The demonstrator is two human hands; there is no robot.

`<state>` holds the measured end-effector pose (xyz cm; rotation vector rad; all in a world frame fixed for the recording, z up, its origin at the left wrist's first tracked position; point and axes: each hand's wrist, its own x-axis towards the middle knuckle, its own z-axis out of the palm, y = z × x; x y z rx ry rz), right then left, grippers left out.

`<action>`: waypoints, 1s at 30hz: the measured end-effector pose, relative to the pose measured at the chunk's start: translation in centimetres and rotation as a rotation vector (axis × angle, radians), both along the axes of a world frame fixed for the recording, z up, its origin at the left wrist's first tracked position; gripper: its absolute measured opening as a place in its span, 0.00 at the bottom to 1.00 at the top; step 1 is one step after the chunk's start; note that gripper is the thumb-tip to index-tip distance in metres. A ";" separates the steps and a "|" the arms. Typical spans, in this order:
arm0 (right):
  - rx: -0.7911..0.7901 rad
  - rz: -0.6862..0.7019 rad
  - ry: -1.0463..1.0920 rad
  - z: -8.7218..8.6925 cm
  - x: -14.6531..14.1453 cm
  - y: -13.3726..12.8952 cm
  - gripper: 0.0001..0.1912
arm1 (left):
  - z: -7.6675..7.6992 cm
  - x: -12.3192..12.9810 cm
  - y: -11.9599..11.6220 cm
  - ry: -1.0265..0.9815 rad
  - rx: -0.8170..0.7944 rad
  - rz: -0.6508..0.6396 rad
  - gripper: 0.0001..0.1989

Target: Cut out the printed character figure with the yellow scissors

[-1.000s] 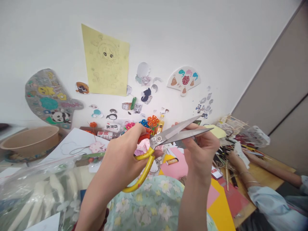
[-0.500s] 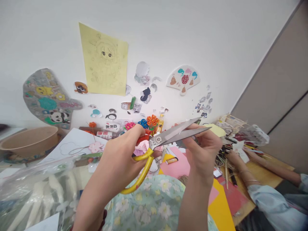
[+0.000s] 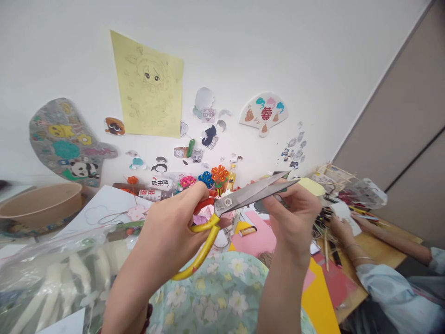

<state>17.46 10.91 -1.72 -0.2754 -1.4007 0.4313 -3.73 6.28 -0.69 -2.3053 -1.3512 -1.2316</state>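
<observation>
My left hand (image 3: pixel 174 227) is closed on the handles of large scissors (image 3: pixel 227 202) with yellow and red grips. The blades point to the right and are slightly apart. Their tips reach in front of my right hand (image 3: pixel 294 208). The fingers of that hand are bent and pinched together just behind and below the blades. A small dark green piece shows by those fingers, but the blades and fingers hide most of it.
On the left are a tan bowl (image 3: pixel 41 202) and a clear plastic bag (image 3: pixel 69 273). Pink paper (image 3: pixel 253 239) and yellow paper (image 3: pixel 320 301) lie beyond and beside a flowered cloth (image 3: pixel 208 292). Another person's hands hold white paper (image 3: pixel 344 214) at the right.
The scissor blades have closed slightly, with the lower handle drawn a little nearer. At the right, the other person's white paper has shifted and turned.
</observation>
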 end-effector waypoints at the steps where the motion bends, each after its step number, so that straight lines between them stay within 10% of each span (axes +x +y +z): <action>1: -0.007 -0.006 -0.001 0.0 0.0 0.0 0.10 | 0.0 0.0 0.0 -0.003 -0.004 0.000 0.13; 16: -0.308 -0.088 -0.008 -0.1 -0.1 1.3 0.16 | -1.7 -0.8 3.6 -0.587 -0.179 0.223 0.19; 30: -0.251 -0.023 0.088 -0.1 -2.0 0.9 0.13 | -1.7 0.6 3.1 -0.438 -0.399 -0.136 0.23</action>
